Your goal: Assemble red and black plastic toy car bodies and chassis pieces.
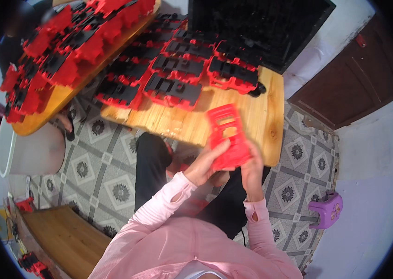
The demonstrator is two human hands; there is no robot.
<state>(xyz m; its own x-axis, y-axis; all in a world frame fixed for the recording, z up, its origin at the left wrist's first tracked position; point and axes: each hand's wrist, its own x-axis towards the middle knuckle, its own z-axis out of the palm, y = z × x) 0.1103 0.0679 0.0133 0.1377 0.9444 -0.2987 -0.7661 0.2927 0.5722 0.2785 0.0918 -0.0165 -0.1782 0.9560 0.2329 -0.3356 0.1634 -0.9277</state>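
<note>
Both my hands grip a red plastic part [226, 122], a rectangular frame with window-like openings, tilted above the near edge of the wooden table [173, 123]. My left hand [204, 166] holds its lower left corner, the thumb lying across its face. My right hand [252, 171] is closed round its lower right edge, with some fingers hidden behind it. Beyond the part, red-and-black plastic assemblies [173, 90] stand in rows on the table, several of them, black tops up. One more assembly [233, 74] sits at the right end of these rows.
A second wooden table [43, 118] at the left carries several red-and-black assemblies; a person's foot [68, 128] shows below it. A black screen [257, 28] stands at the back. Around me are a white bin [31, 149], a wooden bench [64, 237] and a purple stool [326, 210].
</note>
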